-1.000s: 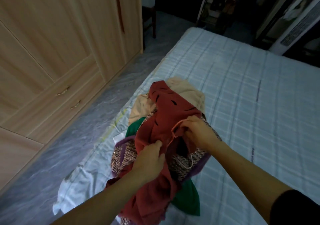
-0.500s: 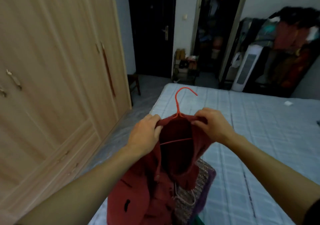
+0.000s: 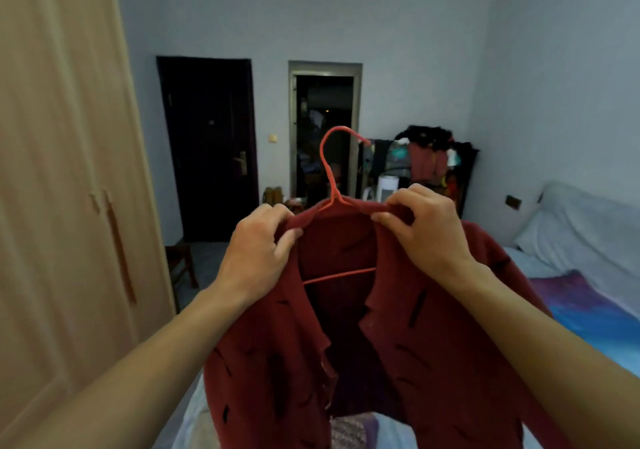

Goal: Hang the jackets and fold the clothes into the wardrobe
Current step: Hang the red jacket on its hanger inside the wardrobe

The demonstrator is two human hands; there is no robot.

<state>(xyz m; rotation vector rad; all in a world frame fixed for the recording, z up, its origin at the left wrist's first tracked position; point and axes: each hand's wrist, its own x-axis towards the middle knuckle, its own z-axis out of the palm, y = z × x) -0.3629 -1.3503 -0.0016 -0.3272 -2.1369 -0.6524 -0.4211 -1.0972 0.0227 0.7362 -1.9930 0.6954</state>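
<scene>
The jacket [image 3: 415, 362] has come up off the bed [image 3: 588, 310] within the last second and now hangs at centre frame on the hanger [image 3: 334, 196]. It looks ready for the wardrobe [image 3: 62, 206] at left, whose doors are shut. Both forearms reach forward and up. The left hand [image 3: 258, 251] pinches one side of the collar and the right hand [image 3: 426, 230] pinches the other, either side of the hook.

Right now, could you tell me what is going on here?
A person holds up a dark red jacket with black dashes on a thin red wire hanger. The left hand and the right hand each pinch a side of its collar. It hangs nowhere yet; the pale wooden wardrobe at the left is closed.
</scene>
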